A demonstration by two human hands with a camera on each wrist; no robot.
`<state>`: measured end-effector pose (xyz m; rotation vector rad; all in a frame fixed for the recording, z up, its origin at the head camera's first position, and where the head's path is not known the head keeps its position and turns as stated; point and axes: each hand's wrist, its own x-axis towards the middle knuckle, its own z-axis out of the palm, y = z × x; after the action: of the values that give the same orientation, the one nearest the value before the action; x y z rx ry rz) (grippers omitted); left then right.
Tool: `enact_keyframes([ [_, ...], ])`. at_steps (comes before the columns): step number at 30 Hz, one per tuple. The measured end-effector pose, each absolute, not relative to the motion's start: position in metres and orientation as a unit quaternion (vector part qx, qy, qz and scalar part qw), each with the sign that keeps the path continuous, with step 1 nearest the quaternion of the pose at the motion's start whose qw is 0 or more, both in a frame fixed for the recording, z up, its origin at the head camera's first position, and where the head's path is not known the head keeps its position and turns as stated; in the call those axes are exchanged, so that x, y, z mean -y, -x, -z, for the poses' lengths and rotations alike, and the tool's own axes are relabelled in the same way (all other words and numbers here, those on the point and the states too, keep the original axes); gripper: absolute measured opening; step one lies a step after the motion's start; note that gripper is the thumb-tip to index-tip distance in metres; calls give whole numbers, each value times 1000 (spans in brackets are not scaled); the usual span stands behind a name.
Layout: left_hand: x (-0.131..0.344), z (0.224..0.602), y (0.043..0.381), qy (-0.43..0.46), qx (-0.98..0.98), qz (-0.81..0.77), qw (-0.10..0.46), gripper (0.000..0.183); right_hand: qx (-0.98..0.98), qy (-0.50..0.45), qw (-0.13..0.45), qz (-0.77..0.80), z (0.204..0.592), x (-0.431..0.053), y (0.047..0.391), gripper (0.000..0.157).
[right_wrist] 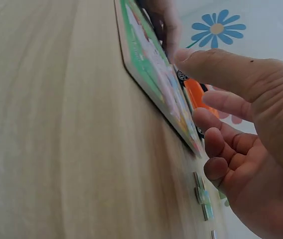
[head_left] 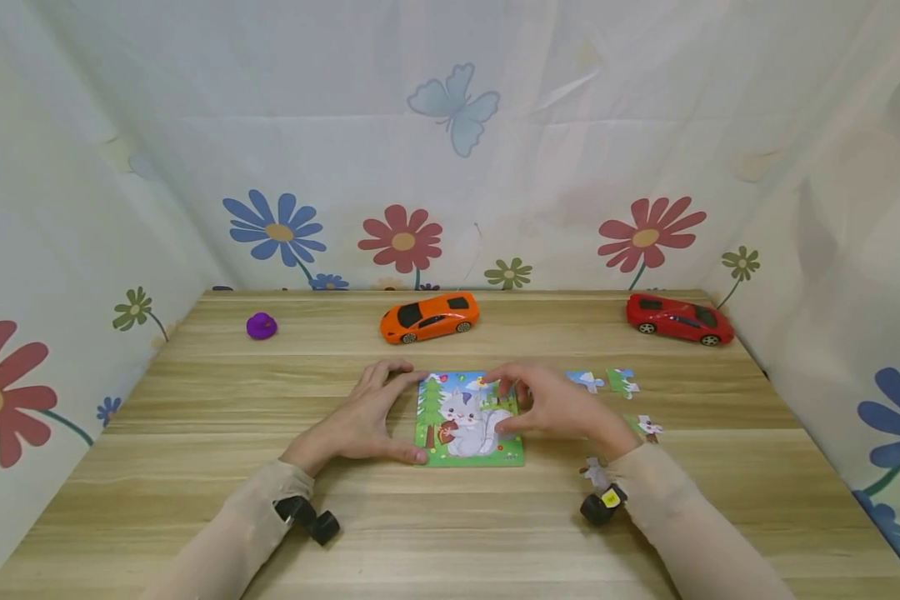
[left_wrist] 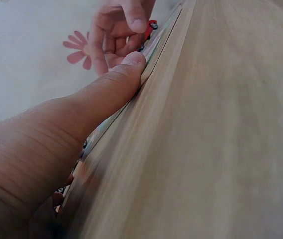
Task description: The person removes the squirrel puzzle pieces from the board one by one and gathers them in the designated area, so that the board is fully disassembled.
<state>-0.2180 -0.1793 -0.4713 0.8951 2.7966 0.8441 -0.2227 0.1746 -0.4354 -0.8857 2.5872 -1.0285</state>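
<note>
A square jigsaw puzzle (head_left: 468, 425) with a grey squirrel holding an acorn lies flat on the table. My left hand (head_left: 367, 417) spans its left side, with the thumb at the lower left corner and the fingers by the upper left one. In the left wrist view the straight thumb (left_wrist: 116, 82) rests on the puzzle's edge. Over the puzzle's right side hovers my right hand (head_left: 543, 404), its fingers loosely bent and partly hiding the picture. No piece shows between its thumb and fingers in the right wrist view, where the puzzle (right_wrist: 156, 74) lies beyond the fingertips.
Loose puzzle pieces lie right of the puzzle: a green one (head_left: 622, 382), one with a small animal (head_left: 647, 427), and a grey one (head_left: 594, 472) by the right wrist. Farther back stand an orange toy car (head_left: 430, 318), a red toy car (head_left: 678, 320) and a purple toy duck (head_left: 261, 326).
</note>
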Motion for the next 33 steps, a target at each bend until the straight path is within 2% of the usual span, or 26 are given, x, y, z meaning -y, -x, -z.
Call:
enact_keyframes([
  [6,179,471,218,-297,-914,-273,39,127,-892,302,113,316,436,-172,219,66],
  [17,181,474,220,-291,-916,-273,47,128,-888,318,123,307,439,-172,220,52],
  [33,180,474,220,-291,-916,-272,45,130,-883,318,131,319,437,-172,218,48],
])
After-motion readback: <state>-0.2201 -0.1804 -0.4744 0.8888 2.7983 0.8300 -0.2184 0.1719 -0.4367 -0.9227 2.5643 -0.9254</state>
